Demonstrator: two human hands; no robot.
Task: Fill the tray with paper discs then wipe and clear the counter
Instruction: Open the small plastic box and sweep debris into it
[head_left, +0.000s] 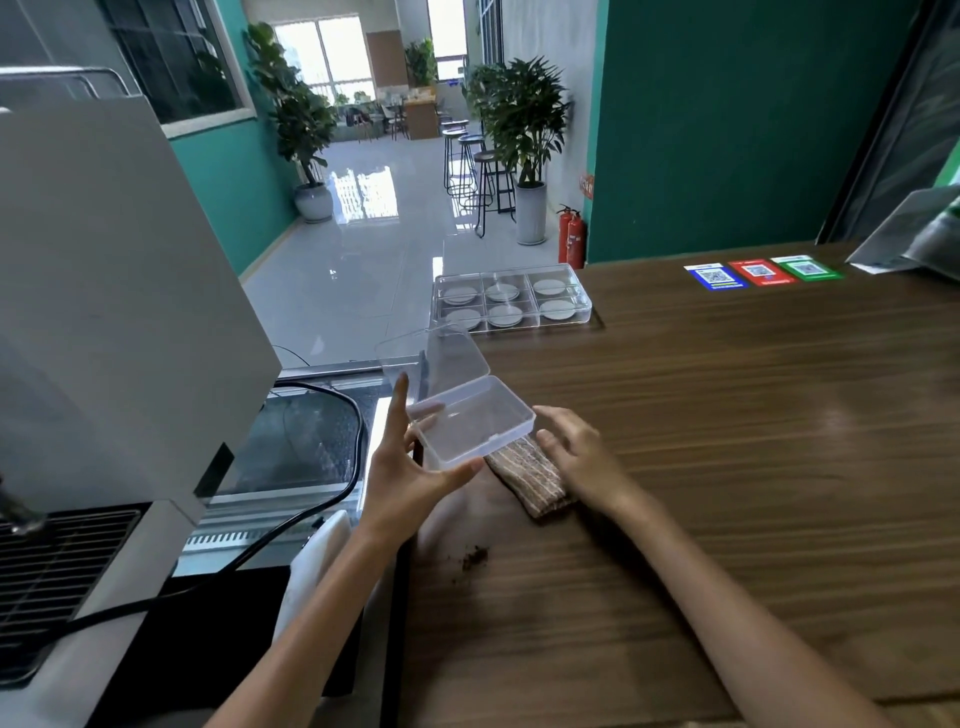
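crumbs (474, 558) lie loose on worktop (727, 467), lower centre | cloth (530, 475) is pinned under flat open right hand (574, 454), long axis toward crumbs | empty clear box (470, 423) is gripped by left hand (408, 475) | filled tray (511, 301) is seen upper centre

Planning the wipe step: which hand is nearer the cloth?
Right. The right hand lies on the cloth; the left hand is beside it, holding the clear box above its far end.
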